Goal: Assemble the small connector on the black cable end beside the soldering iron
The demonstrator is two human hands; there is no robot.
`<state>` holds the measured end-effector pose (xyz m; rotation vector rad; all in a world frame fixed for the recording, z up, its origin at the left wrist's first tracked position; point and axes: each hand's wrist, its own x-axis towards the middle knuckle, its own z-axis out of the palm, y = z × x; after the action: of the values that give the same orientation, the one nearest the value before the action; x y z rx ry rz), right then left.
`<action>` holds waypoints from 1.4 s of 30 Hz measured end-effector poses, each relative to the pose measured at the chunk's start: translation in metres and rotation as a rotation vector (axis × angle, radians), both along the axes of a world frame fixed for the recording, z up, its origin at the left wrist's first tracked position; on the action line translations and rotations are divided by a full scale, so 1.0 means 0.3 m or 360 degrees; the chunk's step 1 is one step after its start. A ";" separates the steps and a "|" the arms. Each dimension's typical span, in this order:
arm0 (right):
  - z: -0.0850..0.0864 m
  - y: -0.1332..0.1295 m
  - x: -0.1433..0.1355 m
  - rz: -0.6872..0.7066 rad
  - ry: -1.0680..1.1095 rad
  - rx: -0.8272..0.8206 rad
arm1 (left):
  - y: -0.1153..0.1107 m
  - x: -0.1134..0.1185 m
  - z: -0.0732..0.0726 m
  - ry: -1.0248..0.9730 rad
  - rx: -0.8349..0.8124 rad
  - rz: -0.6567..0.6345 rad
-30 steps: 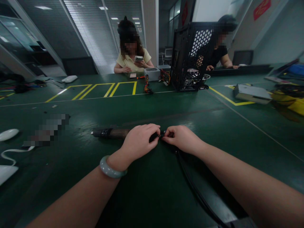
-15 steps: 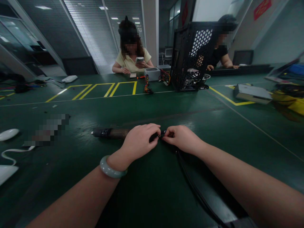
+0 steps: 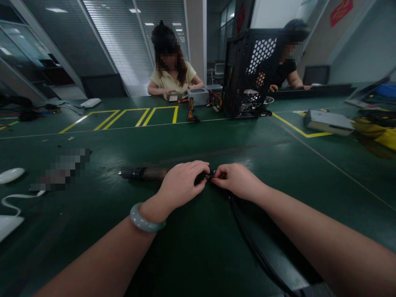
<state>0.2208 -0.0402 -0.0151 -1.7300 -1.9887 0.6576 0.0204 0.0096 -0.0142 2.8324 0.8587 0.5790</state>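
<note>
An electric screwdriver (image 3: pixel 153 173) with a brown grip and black front lies across the green table, its tip pointing left. My left hand (image 3: pixel 185 179), with a pale green bangle on the wrist, is closed round the rear end of the tool. Close to its right, my right hand (image 3: pixel 236 180) pinches a black cable plug at the tool's rear. The fingers partly cover the joint, so I cannot tell whether the plug is seated. From under my right hand a black cable (image 3: pixel 252 241) curves down toward the lower right.
Farther back stand a black computer case (image 3: pixel 239 78) and a grey power supply (image 3: pixel 198 97) with bundled wires. A grey metal box (image 3: pixel 329 122) sits at right. White mice (image 3: pixel 11 175) and a pixelated item (image 3: pixel 63 171) lie left. Two people sit across the table.
A little more of the metal at the joint shows between my hands, which otherwise keep their places. The person opposite has lowered the handheld device toward the table.
</note>
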 end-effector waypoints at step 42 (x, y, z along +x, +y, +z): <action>0.007 -0.002 -0.003 0.0001 -0.0012 -0.0005 | -0.007 0.002 0.004 0.0013 0.0005 0.0033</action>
<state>0.2200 -0.0408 -0.0131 -1.7363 -1.9945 0.6560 0.0211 0.0073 -0.0130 2.8341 0.8903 0.5720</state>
